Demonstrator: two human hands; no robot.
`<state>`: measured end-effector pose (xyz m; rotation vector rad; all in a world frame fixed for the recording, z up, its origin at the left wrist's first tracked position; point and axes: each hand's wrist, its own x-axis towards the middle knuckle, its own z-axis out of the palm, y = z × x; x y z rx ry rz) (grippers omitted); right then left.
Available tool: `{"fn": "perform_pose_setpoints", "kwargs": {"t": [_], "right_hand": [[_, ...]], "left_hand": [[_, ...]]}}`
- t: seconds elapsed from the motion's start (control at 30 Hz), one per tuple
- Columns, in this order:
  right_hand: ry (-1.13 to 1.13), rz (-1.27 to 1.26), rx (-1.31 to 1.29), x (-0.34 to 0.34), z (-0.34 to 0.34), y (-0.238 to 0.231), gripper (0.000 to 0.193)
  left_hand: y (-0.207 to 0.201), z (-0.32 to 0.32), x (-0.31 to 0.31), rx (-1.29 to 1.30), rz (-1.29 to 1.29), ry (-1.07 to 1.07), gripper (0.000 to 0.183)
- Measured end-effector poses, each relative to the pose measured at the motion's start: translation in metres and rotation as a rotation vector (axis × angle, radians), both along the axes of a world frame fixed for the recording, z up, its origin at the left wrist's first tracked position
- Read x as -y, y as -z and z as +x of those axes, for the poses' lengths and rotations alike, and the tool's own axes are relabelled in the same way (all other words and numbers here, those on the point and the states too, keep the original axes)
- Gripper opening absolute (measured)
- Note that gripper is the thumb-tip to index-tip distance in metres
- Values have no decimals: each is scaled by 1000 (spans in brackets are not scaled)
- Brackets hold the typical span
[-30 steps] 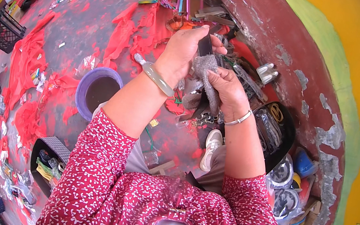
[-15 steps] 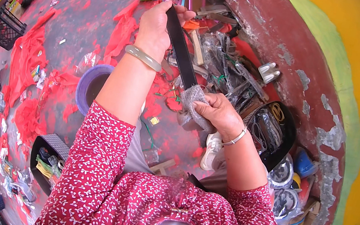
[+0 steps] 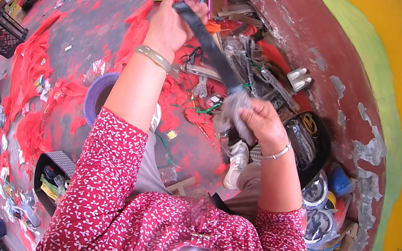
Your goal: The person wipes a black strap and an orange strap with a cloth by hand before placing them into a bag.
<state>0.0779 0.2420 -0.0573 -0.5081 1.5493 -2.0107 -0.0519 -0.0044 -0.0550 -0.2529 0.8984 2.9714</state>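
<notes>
A black belt-like strap (image 3: 209, 46) slants between my two hands, smeared by motion. Its far end lies against the thumb and fingers of my left hand (image 3: 170, 26), which holds it loosely, palm turned up. Lower down, my right hand (image 3: 263, 123) is closed on a crumpled grey cloth (image 3: 236, 111) wrapped around the strap. The strap's near end is hidden by the cloth.
A purple basin (image 3: 93, 98) stands left of my left forearm. Plastic-wrapped straps (image 3: 259, 71) lie heaped along the peeling wall (image 3: 326, 56). A black bin (image 3: 314, 156) sits at my right, another container (image 3: 51, 164) at my left. Red cloth (image 3: 28, 68) and scraps litter the floor.
My right hand and the cloth have moved a little right. My left hand has shifted slightly left and its grip looks looser; the strap has moved with them.
</notes>
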Motion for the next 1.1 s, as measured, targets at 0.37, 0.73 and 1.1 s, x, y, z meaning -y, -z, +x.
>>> {"fn": "perform_pose_setpoints", "kwargs": {"t": [0.37,0.73,1.1], "right_hand": [[333,-72,184,15,-51,1,19],[169,-110,245,22,-44,10,20],[100,-79,229,20,-27,9,22]], "left_hand": [[0,50,-86,-88,-81,548,31],[-10,58,-79,-116,-298,326,27],[-18,67,-72,-162,-397,300,28]]}}
